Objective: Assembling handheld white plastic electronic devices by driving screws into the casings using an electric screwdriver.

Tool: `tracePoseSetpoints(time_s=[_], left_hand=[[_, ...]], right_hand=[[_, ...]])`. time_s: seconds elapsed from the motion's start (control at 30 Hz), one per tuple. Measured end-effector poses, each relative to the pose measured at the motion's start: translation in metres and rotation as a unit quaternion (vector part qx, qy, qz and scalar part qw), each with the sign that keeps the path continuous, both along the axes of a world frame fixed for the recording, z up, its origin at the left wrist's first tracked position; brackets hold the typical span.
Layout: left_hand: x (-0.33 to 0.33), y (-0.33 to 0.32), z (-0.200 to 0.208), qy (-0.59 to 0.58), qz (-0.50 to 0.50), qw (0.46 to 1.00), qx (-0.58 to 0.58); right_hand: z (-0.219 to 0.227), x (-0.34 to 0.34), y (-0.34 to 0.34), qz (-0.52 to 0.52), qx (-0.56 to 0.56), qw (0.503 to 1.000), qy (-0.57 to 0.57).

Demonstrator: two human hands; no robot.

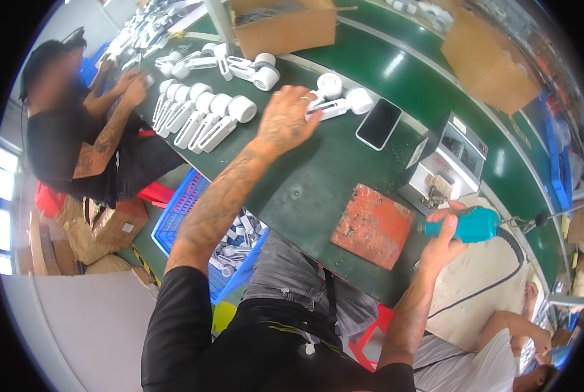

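My left hand (288, 119) stretches over the far side of the green work table. Its thumb and fingers close on the handle end of a white plastic round-headed piece (331, 109), partly hiding it. A second such piece (329, 85) lies just beyond. To the left, several similar white pieces (208, 124) lie side by side in a row, heads pointing away. My right hand (445, 238) grips a teal electric screwdriver (476, 225) with a black cord, held at the table's right side. Between my forearms a worn red square block (373, 226) rests on the table.
A phone (379, 124) and a grey metal box device (445, 163) stand right of the pieces. A blue crate (181, 202) of white parts sits below the table's left edge. Co-workers sit at left and lower right. A cardboard box (285, 32) stands at the back.
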State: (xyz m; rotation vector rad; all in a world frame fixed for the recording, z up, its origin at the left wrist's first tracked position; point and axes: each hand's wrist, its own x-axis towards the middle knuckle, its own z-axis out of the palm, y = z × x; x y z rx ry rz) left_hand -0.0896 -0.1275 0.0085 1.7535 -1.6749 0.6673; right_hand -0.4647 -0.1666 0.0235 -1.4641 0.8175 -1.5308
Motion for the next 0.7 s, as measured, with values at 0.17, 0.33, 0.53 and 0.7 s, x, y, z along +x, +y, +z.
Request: tracePoseSetpoints(time_s=[0.17, 0.33, 0.53, 0.7], left_hand=[[-0.017, -0.034, -0.020, -0.030, 0.047, 0.993, 0.106], [-0.035, 0.002, -0.006, 0.075, -0.030, 0.995, 0.058], [0.005, 0.137, -0.006, 0.080, 0.158, 0.983, 0.051], [0.017, 0.135, 0.002, -0.012, 0.213, 0.971, 0.110]], right_hand=[[-0.004, -0.002, 0.002, -0.010, -0.009, 1.000, 0.018], [-0.004, -0.008, 0.000, -0.023, -0.012, 0.999, 0.026], [0.001, 0.000, -0.005, -0.001, 0.013, 1.000, -0.014], [0.002, -0.009, -0.009, -0.012, 0.000, 1.000, -0.019]])
